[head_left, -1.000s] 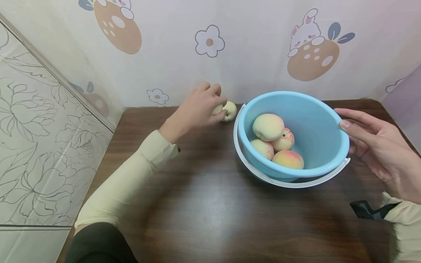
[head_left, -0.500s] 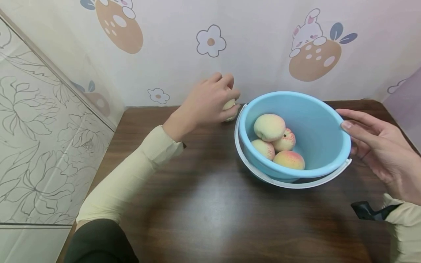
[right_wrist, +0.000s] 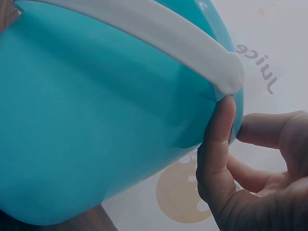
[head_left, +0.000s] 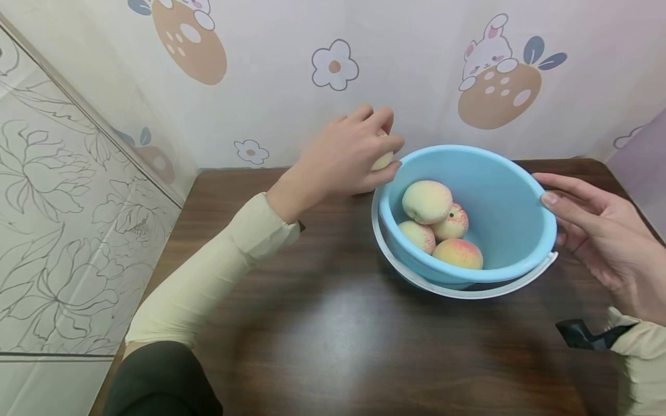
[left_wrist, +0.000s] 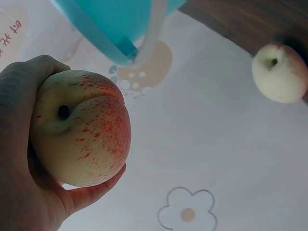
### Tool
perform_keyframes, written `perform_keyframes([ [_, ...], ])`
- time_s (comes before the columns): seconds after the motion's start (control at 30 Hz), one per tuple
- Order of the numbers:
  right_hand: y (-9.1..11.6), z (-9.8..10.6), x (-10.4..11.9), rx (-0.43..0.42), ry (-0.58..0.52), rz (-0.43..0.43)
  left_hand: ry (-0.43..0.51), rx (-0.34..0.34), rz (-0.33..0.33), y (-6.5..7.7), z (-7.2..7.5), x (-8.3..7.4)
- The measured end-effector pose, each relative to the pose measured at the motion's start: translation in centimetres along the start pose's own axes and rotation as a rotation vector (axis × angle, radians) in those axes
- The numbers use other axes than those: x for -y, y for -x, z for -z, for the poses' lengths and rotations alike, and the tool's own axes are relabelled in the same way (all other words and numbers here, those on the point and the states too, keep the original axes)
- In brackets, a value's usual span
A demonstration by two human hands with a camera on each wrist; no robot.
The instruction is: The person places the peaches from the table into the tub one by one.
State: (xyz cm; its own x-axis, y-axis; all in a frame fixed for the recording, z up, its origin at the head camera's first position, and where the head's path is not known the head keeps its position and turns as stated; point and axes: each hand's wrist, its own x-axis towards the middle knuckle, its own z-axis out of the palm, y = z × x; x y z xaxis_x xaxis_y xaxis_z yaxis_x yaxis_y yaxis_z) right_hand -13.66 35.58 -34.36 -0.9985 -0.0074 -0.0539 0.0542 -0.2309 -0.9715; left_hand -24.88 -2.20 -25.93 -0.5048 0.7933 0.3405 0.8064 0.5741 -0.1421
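My left hand (head_left: pixel 346 151) grips a pale peach (left_wrist: pixel 82 127) with red speckles, held just left of the bucket's rim in the head view. The light-blue bucket (head_left: pixel 507 216) has a white handle (head_left: pixel 416 281) hanging down its near side. Several peaches lie inside it, among them a yellow-red peach (head_left: pixel 458 253) and a paler peach (head_left: pixel 427 201) on top. On the bucket's right side, my right hand (head_left: pixel 603 231) pinches the rim between thumb and fingers; the right wrist view shows this close to the handle's joint. Another peach (left_wrist: pixel 280 73) rests on the table, mostly hidden behind my left hand in the head view.
The dark brown wooden table (head_left: pixel 312 323) meets a printed wall covering (head_left: pixel 281 69) at its back edge. A white panel with flower line drawings (head_left: pixel 57 231) runs along the left side.
My left hand has lifted a peach off the table at the back and carried it right, up to the bucket's left rim. My right hand stays on the rim.
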Motion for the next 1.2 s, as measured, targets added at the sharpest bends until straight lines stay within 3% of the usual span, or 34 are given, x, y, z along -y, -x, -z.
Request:
perform_keyframes([
  [0.5,0.0,0.1,-0.2,-0.011,0.003,0.004,-0.048,0.019,-0.064,-1.1,1.0,-2.7],
  [0.77,0.0,0.1,-0.3,0.003,-0.012,0.01,-0.058,0.026,-0.11,-1.7,0.9,-4.3],
  [1.2,0.0,0.2,-0.3,0.011,-0.018,0.006,-0.037,0.103,-0.177,-2.7,0.1,-6.8],
])
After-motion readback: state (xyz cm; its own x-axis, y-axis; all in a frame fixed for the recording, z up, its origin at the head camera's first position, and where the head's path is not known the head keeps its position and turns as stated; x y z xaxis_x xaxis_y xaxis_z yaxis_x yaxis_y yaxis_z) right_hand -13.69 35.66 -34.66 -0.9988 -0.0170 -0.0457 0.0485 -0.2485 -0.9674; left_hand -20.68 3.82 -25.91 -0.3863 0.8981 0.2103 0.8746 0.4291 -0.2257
